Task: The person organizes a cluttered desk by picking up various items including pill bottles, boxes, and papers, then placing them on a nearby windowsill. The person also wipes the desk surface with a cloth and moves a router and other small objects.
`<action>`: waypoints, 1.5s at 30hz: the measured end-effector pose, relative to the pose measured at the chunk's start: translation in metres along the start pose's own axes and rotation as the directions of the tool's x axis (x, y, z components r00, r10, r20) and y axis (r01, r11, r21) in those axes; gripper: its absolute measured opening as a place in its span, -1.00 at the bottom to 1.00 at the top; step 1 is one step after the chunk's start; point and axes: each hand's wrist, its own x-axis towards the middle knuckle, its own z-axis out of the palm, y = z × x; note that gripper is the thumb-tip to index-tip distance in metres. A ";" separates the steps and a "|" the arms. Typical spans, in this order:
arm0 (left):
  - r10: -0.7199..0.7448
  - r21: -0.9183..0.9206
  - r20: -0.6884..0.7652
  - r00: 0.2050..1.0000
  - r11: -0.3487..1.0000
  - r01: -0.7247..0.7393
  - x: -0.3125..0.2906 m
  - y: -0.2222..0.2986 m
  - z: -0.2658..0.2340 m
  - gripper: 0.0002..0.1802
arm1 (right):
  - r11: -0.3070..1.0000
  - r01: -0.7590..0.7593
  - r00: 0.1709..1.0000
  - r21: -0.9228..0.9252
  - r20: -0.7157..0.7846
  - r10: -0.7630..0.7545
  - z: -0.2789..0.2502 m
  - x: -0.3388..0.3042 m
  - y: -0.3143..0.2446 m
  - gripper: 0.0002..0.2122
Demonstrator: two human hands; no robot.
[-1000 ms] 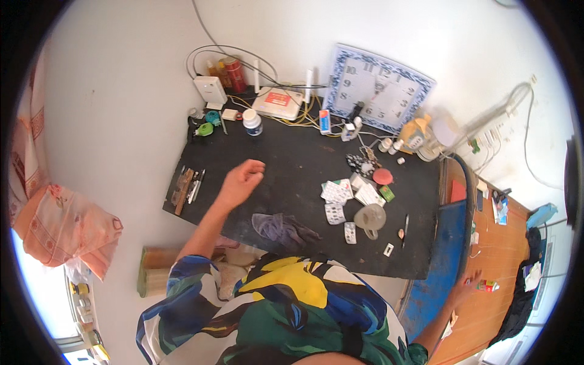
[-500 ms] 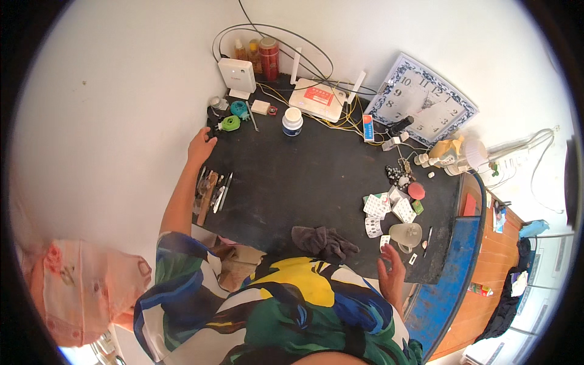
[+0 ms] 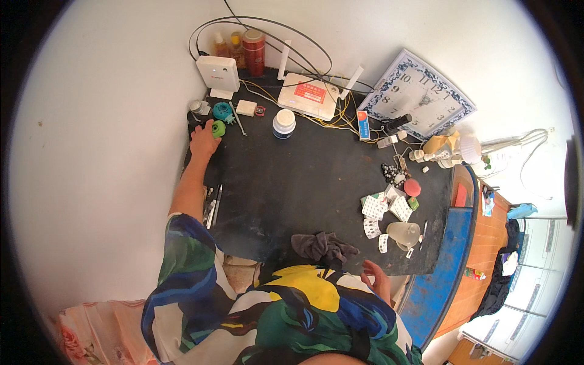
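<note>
At the far left of the dark table my left hand [image 3: 204,142] closes thumb and index finger about a small green round object [image 3: 218,128], partly hidden by the fingers. Right behind it sits a teal round object [image 3: 223,112], with a silvery small item [image 3: 198,108] to its left. A thin metal rod [image 3: 238,119] leans close by on the right. My right hand [image 3: 377,281] hovers at the near table edge, fingers loosely bent and apart, holding nothing. Left of it lies a crumpled dark cloth [image 3: 322,248].
A white bottle [image 3: 284,124] stands before the white router [image 3: 309,96]. Pens [image 3: 215,207] lie along the left edge. At right are blister packs [image 3: 374,207], a clear mug [image 3: 404,233] and a wall clock [image 3: 420,97] leaning on the wall. Cables run behind.
My left hand has moved forward onto the green object. My right hand has drawn back from beside the mug toward the near edge. The view has shifted slightly.
</note>
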 end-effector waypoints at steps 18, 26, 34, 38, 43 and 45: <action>0.358 -0.095 -0.068 0.931 0.927 -0.363 0.068 0.037 -0.020 -0.25 | 0.999 0.019 0.991 -0.050 0.137 -0.012 0.003 0.018 -0.031 -0.64; 0.389 -0.116 0.296 0.873 0.921 -0.371 0.065 0.037 -0.010 -0.18 | 0.999 -0.051 0.992 0.005 0.114 0.051 0.007 -0.003 -0.004 -0.66; 0.567 -0.522 0.422 0.707 0.790 -0.322 -0.079 0.030 0.005 -0.31 | 0.999 0.032 0.986 -0.032 0.166 -0.026 0.006 0.018 -0.023 -0.68; 0.489 -0.695 0.489 0.722 0.719 -0.017 -0.140 0.034 0.023 -0.31 | 0.979 0.137 0.970 0.151 0.182 -0.164 0.026 0.068 -0.051 -0.70; 0.403 -0.765 0.517 0.755 0.614 0.196 -0.192 0.071 0.032 -0.34 | 0.808 -0.270 0.893 0.524 0.449 0.007 0.092 0.151 -0.063 -0.57; 0.400 -0.782 0.583 0.707 0.511 0.356 -0.206 0.076 0.046 -0.39 | 0.771 -0.350 0.865 0.532 0.500 0.048 0.125 0.162 -0.058 -0.52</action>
